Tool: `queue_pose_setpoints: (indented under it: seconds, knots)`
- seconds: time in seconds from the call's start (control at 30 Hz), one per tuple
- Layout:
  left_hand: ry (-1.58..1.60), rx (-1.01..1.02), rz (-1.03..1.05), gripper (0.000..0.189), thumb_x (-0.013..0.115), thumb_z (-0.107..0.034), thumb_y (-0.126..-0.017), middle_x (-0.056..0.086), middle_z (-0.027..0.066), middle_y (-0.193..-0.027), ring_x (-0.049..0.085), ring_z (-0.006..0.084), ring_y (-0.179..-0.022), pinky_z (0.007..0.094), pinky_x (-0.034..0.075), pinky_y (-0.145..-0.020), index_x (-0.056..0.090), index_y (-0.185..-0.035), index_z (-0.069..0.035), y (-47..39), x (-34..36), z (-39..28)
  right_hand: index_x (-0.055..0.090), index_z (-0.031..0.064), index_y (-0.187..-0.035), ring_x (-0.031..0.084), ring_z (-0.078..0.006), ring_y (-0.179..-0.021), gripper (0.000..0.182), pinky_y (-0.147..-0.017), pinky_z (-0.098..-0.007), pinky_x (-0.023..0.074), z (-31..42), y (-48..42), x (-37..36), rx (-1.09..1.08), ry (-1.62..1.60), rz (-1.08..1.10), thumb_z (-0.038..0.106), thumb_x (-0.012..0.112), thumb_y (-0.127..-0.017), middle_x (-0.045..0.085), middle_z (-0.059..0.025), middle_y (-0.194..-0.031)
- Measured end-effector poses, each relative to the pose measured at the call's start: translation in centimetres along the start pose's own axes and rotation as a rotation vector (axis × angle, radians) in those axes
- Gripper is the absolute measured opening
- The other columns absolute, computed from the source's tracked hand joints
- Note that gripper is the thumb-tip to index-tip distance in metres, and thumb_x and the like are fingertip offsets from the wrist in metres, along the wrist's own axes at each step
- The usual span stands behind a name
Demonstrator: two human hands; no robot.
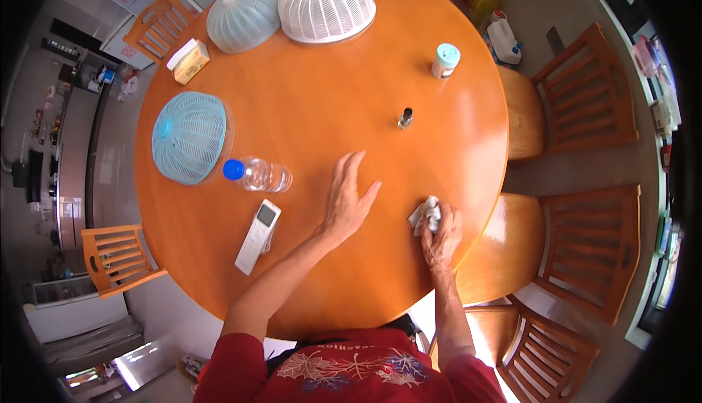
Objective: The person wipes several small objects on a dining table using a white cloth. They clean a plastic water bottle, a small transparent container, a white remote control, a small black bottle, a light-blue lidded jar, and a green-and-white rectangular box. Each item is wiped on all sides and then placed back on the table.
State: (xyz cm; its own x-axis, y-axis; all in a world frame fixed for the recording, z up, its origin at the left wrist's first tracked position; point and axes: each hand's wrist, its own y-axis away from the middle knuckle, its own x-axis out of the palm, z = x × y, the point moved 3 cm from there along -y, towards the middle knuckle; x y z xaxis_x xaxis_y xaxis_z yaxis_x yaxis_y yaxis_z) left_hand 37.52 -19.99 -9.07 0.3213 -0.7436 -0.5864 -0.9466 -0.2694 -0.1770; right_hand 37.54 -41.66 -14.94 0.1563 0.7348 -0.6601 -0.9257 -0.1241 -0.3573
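Observation:
My right hand [443, 236] grips a crumpled white cloth or tissue [429, 212] against the round wooden table [351, 101], near its right edge. Over the middle of the tabletop is my left hand [349, 200], fingers apart and holding nothing. To its left lies a clear plastic bottle with a blue cap [263, 175]. A white remote control [259, 237] rests below the bottle, with a cord partly under it. Beyond my hands stand a small glass bottle with a dark cap [405, 118] and a container with a light teal lid [446, 61].
Mesh food covers, one white [327, 5], one pale teal [244, 17] and one blue [190, 137], sit on the table. A tissue pack [189, 62] lies at the upper left. Wooden chairs [592, 96] surround the table. A white jug [502, 38] stands on the floor.

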Motion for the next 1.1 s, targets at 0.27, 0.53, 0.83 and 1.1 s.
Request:
queue_pose_setpoints:
  seconds: [0.27,0.53,0.83,1.1]
  knots:
    - [0.11,0.052,-0.14,0.048,0.065,-0.002,-0.083,0.046,0.0197,-0.122,0.05,0.0319,-0.109,0.0356,0.048,-0.085,0.044,-0.126,0.004,-9.5,9.6,1.6,0.054,0.0048,-0.11,0.056,-0.0356,-0.088,0.043,-0.075,-0.0433,0.0479,0.3,-0.2,-0.5,0.053,-0.029,0.052,0.006,0.067,-0.069,0.056,-0.0173,-0.098]
    - [0.845,-0.355,0.037,0.031,0.056,-0.018,-0.095,0.059,0.0049,-0.092,0.061,0.0136,-0.079,0.0242,0.049,-0.062,0.053,-0.121,-0.003,-7.3,8.8,3.2,0.055,0.0058,-0.11,0.056,-0.0345,-0.088,0.045,-0.075,-0.0432,0.0481,0.0,-0.2,-0.3,0.068,-0.042,0.046,0.008,0.068,-0.067,0.058,-0.0157,-0.1]
    - [1.357,-0.586,0.174,0.042,0.044,-0.03,-0.1,0.054,0.0025,-0.099,0.055,0.0144,-0.087,0.03,0.045,-0.071,0.043,-0.134,-0.005,3.2,2.9,-1.8,0.053,0.0005,-0.115,0.058,-0.0165,-0.089,0.033,-0.076,-0.0286,0.0483,5.6,-3.0,-3.3,0.441,-0.851,-0.04,0.002,0.06,-0.083,0.059,-0.0102,-0.099]
    - [1.554,-0.463,0.199,0.044,0.036,-0.029,-0.102,0.057,0.0006,-0.103,0.052,0.0087,-0.087,0.0237,0.045,-0.075,0.041,-0.136,-0.003,7.5,-0.9,-5.0,0.058,0.0037,-0.111,0.058,-0.029,-0.097,0.04,-0.078,-0.0342,0.0497,14.1,-0.4,-5.0,-0.099,-0.623,0.164,-0.004,0.064,-0.072,0.055,-0.0138,-0.105]
